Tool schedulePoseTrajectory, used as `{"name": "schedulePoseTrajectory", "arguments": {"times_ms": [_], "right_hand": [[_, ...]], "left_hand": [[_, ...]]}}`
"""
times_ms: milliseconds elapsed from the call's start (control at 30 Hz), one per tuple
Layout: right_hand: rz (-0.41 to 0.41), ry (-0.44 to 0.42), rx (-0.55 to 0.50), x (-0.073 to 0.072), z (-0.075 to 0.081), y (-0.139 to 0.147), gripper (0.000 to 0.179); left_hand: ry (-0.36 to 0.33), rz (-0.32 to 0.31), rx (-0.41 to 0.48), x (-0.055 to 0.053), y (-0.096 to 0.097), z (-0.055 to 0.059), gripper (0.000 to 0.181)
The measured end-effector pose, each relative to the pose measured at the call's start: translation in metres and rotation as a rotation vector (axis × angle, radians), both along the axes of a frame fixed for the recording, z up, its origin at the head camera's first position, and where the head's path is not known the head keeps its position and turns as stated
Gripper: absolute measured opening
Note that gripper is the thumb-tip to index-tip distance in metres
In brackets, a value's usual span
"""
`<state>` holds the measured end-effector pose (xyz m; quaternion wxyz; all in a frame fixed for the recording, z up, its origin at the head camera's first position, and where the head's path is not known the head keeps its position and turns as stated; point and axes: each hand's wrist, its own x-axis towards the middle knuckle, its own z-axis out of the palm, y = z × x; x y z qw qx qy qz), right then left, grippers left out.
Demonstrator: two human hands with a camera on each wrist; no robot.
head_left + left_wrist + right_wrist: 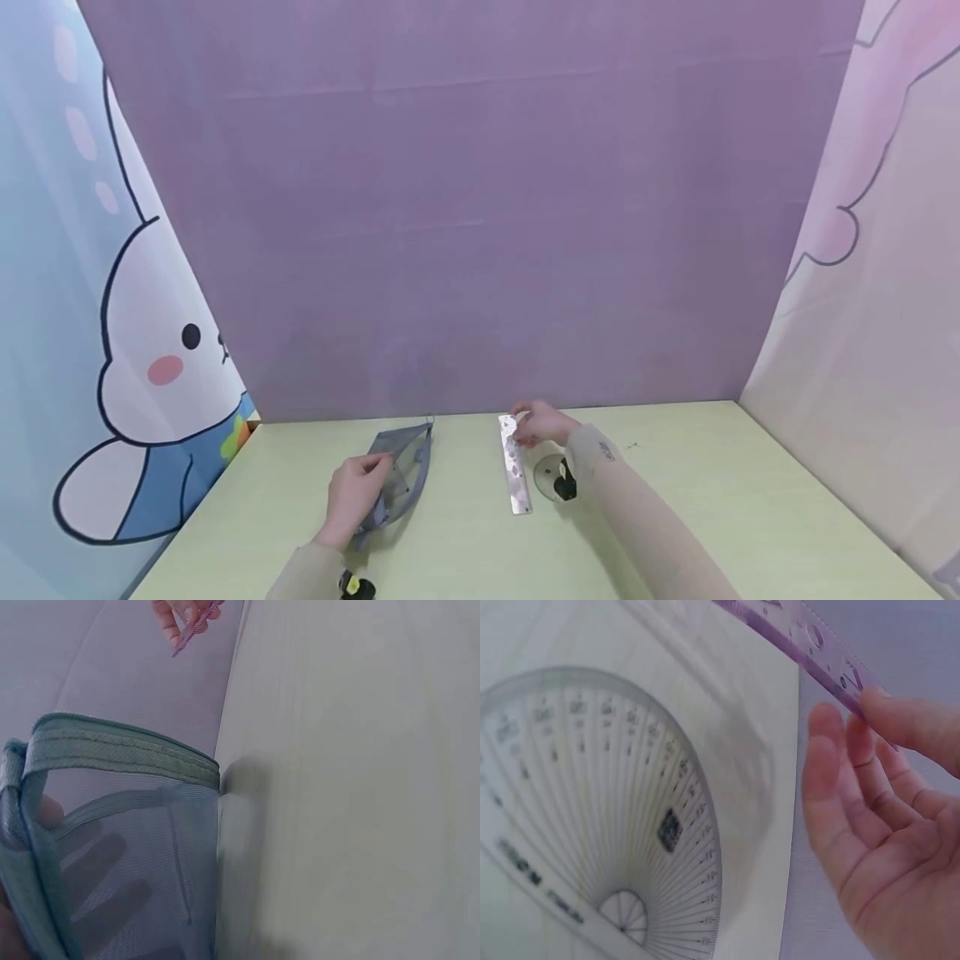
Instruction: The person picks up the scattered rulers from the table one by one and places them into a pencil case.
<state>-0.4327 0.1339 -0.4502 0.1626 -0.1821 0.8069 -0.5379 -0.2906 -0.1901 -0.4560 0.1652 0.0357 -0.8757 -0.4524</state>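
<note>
On the left, my left hand grips a grey-blue mesh zip pouch by its side. Through the pouch's see-through mesh, the left wrist view shows fingers behind it, and its banded top edge stands up from the table. Further right, my right hand pinches a clear pinkish-purple ruler near its far end, between thumb and fingers. This ruler is tilted, with cut-out shapes along it. A clear protractor with dark markings lies flat beneath my right wrist, apart from the ruler.
The pale yellow-green tabletop ends at a purple-grey upright panel at the back. Cartoon-printed curtains flank it, a rabbit-like figure on the left and a pale curtain on the right.
</note>
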Motion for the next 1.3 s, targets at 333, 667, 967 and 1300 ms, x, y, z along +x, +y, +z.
{"name": "schedulePoseTrajectory", "arguments": {"times_ms": [333, 667, 967, 1300], "right_hand": [[-0.051, -0.025, -0.136, 0.002, -0.005, 0.003, 0.024], [-0.118, -0.097, -0.253, 0.006, -0.021, -0.001, 0.023], [-0.115, -0.151, -0.339, 0.015, -0.024, -0.008, 0.030], [-0.095, -0.195, -0.358, 0.021, -0.015, -0.009, 0.035]], "left_hand": [[-0.011, 0.006, -0.008, 0.000, 0.001, 0.001, 0.029], [-0.004, 0.003, -0.006, 0.001, 0.000, 0.000, 0.029], [-0.001, 0.003, -0.014, 0.000, 0.001, 0.000, 0.028], [0.001, 0.008, -0.018, 0.001, 0.001, 0.001, 0.028]]}}
